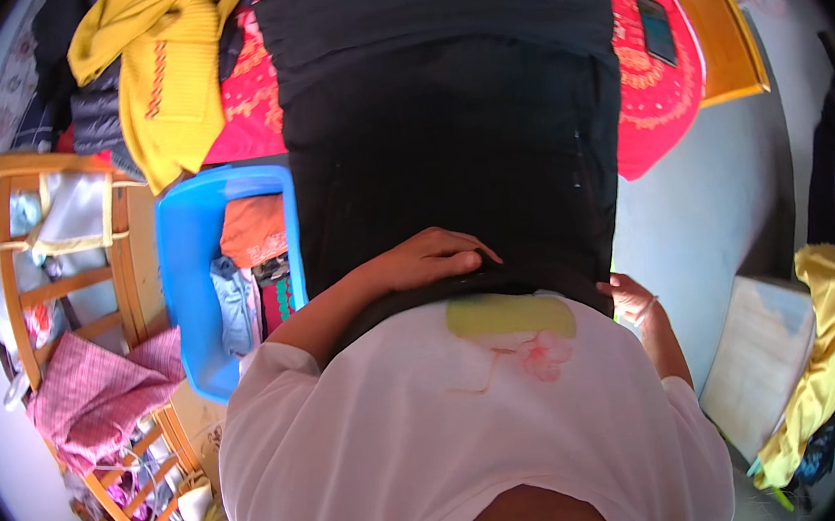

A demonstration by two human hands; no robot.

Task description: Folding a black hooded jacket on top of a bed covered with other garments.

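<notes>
A large black garment [456, 136] stretches from the far edge of the view down to my waist, smooth in its lower part and folded across its upper part. Small slit-like marks show near both its sides. My left hand [432, 257] lies over its near edge, fingers stretched to the right, palm hidden. At the garment's near right corner, my right hand [630, 298] has its fingers bent onto the edge and grips it.
Left of the garment stands a blue plastic tub [188, 273] with folded clothes, beside a wooden chair [10, 259] draped with pink checked cloth [98, 392]. A yellow knitted sweater [163, 74] lies far left. A phone [656, 29] rests on red patterned fabric [646, 123] at far right.
</notes>
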